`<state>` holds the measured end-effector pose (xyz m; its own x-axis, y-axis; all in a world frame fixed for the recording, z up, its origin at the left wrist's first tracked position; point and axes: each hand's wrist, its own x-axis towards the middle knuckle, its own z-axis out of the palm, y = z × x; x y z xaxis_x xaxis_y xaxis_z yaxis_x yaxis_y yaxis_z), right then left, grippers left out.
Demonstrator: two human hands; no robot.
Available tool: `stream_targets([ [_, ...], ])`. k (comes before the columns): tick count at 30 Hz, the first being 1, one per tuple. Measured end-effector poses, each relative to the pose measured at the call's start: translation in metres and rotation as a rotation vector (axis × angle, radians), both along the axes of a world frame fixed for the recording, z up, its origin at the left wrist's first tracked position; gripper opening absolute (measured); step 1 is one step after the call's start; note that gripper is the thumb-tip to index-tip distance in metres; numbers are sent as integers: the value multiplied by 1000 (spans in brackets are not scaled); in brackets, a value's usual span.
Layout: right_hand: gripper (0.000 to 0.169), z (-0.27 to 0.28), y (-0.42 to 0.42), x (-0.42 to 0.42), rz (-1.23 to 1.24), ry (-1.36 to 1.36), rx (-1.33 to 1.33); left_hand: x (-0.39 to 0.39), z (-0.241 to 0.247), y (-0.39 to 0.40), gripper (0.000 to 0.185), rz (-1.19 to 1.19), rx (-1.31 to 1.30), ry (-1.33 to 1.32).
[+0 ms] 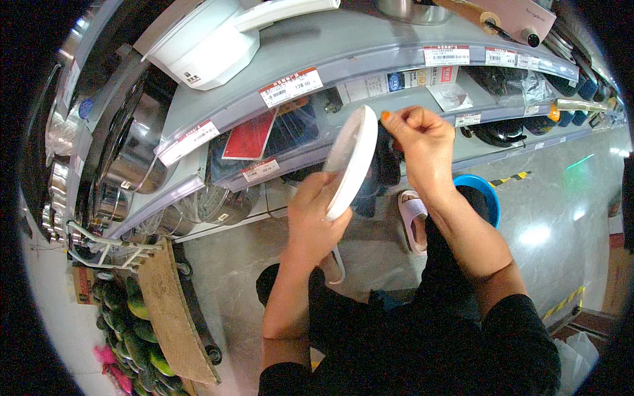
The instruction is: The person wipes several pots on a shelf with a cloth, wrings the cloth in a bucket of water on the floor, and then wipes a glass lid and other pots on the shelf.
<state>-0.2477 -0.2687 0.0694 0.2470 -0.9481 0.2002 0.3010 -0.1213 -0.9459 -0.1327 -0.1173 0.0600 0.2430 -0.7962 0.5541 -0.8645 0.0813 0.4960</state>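
My left hand (317, 218) grips the lower edge of a round pan lid (354, 163) with a thick white rim and a see-through-looking centre. The lid is tilted nearly on edge, in front of the shelves. Just right of its upper rim is my right hand (421, 141), fingers curled and thumb towards the lid, apart from it. Something small and orange shows at the thumb tip; whether it is a nail or a held scrap is unclear. Above the lid, a white saucepan (205, 49) with a long white handle stands on the top shelf (342, 37).
Price tags (292, 88) line the shelf edges, with packaged pans on lower shelves. Steel pots (133, 158) stand at left. A wooden board (173, 307) on a wheeled cart stands beside piled green produce (133, 341). A blue basin (478, 198) sits on the floor at right.
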Motion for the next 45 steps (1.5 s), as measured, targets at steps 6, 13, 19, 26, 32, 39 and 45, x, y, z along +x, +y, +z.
stream_targets([
  [6,29,-12,17,9,-49,102,-338,-11,-3,3,21,64,-35,592],
  [13,33,-1,6,-2,-81,-17,-261,-9,-9,4,36,23,-88,815],
  [19,39,9,1,-15,61,-151,-129,2,-6,-1,45,-164,-240,1272],
  [26,39,14,12,-18,358,-270,13,9,-10,-5,48,-151,-281,1320],
  [32,36,7,15,-11,349,-203,144,0,-13,-10,48,-126,-73,1204],
  [39,39,-1,4,-6,130,-81,-101,-14,-16,-9,49,-198,30,1017],
  [45,35,17,-17,-15,21,-452,-16,-6,-13,-13,45,-147,-20,1291],
])
